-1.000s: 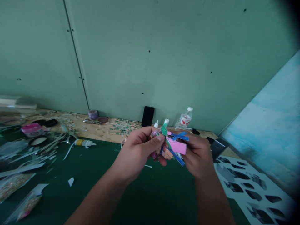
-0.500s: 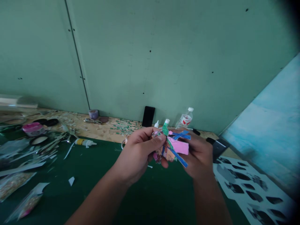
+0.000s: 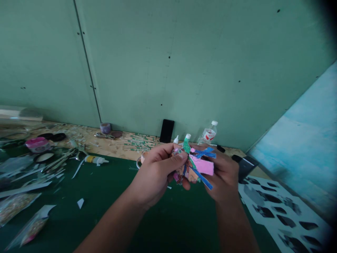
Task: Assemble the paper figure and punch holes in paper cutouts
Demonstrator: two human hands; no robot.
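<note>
A coloured paper cut-out figure (image 3: 193, 172), with blue strips, a green part and a pink piece, is held up over the green mat (image 3: 168, 225). Its left side is pinched between the thumb and fingers of my left hand (image 3: 160, 168). My right hand (image 3: 225, 172) is closed behind the pink piece (image 3: 202, 166) on the right side; its fingertips are mostly hidden by the figure. A white-capped tip (image 3: 187, 136) shows just above the cut-out, and I cannot tell whether it belongs to it.
Against the green wall lean a black phone (image 3: 166, 130) and stands a clear bottle (image 3: 210, 133). A glue bottle (image 3: 96, 160), tools, paper scraps and bead bags (image 3: 34, 225) lie at the left. Sheets with dark shapes (image 3: 284, 214) lie at the right.
Almost nothing differs. The paper figure and both hands have shifted very slightly, with the figure a little right and down in view; both grips stay the same.
</note>
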